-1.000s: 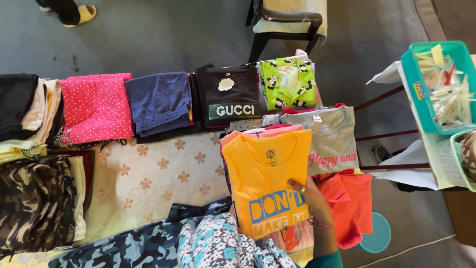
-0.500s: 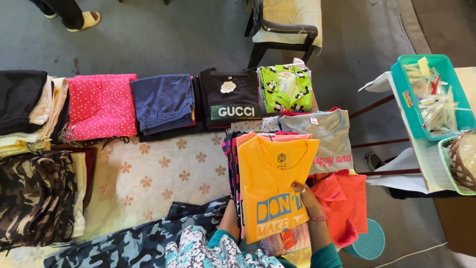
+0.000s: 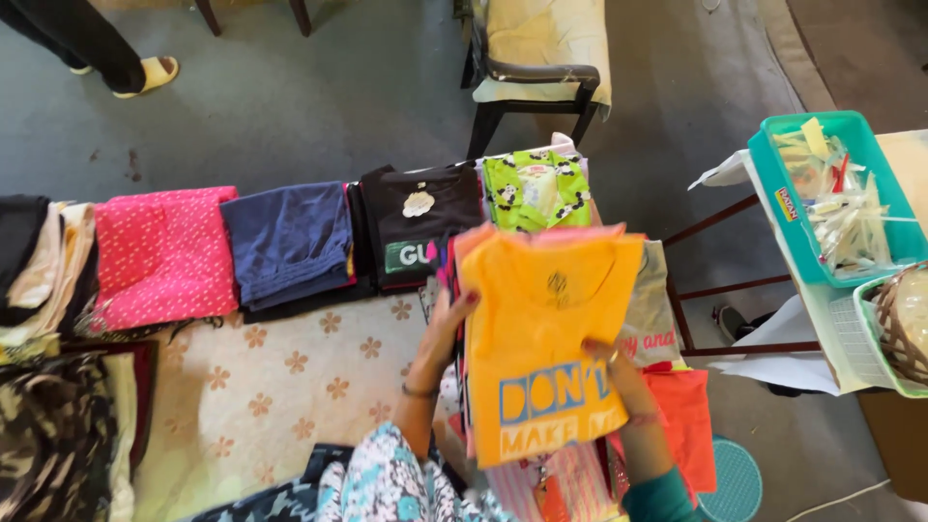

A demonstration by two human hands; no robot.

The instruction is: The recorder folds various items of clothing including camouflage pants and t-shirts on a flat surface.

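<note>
I hold a stack of folded clothes lifted above the table, with an orange shirt (image 3: 541,338) with blue and white print on top. My left hand (image 3: 447,324) grips the stack's left edge. On the shirt's lower right side my right hand (image 3: 619,377) holds it with fingers on the front. Below the stack lie a grey shirt (image 3: 655,319) and a red-orange garment (image 3: 688,425). A pink striped piece (image 3: 565,483) shows under the orange shirt's bottom edge.
Folded clothes line the table's far edge: pink dotted (image 3: 162,253), navy (image 3: 290,242), black shirt (image 3: 418,224), green panda print (image 3: 536,188). A camouflage pile (image 3: 48,445) lies at left. A chair (image 3: 541,68) stands beyond. Teal baskets (image 3: 793,208) sit on a side table at right. A person's foot (image 3: 145,75) is top left.
The stack with the orange shirt has been lifted off the table and raised toward me. My left hand has come up onto its left edge.
</note>
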